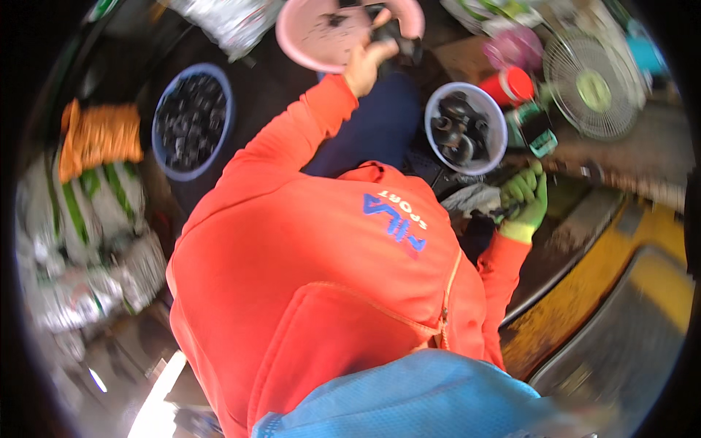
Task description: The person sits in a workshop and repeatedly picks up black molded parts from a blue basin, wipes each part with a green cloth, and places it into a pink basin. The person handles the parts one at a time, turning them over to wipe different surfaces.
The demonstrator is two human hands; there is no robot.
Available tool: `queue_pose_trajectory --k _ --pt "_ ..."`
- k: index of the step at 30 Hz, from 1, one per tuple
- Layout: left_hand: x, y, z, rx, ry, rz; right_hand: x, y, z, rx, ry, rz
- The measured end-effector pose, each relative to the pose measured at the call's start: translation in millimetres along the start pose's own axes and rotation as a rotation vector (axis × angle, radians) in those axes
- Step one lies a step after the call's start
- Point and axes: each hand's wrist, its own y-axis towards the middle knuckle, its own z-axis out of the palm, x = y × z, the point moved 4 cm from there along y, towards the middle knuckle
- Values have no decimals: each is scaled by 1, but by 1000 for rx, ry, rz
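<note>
My bare left hand (pixel 365 64) reaches to the rim of a pink basin (pixel 292 45). Its thumb and fingers close on a black part (pixel 400 42), blurred, probably moulded plastic or rubber. More dark pieces lie inside the basin. To the right, my right hand (pixel 527 196) wears a yellow-green glove, its fingers curled round something small and dark that I cannot make out. Beside that glove lies crumpled grey material (pixel 473 197). Just beyond, a pale blue-white tub (pixel 501 139) holds several rounded, glossy black parts (pixel 458 131).
At the left stands a blue-rimmed basin (pixel 155 139) full of small black pieces. Behind it are an orange sack (pixel 102 135) and white-green sacks (pixel 66 204). On the right are a fan (pixel 591 87), a red container (pixel 507 86) and a yellow metal edge (pixel 540 332).
</note>
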Motion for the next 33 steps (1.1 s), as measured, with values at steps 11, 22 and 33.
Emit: queue_pose_trajectory --k 11,22,33 --pt "25 -197 -287 -1509 -38 -661 -12 -8 -113 -438 -192 152" --pt "-28 -239 -495 -1741 49 -157 5 -18 -121 -541 -370 146" --pt "6 -143 -394 -1305 -10 -524 -5 -31 -78 -350 -458 108"
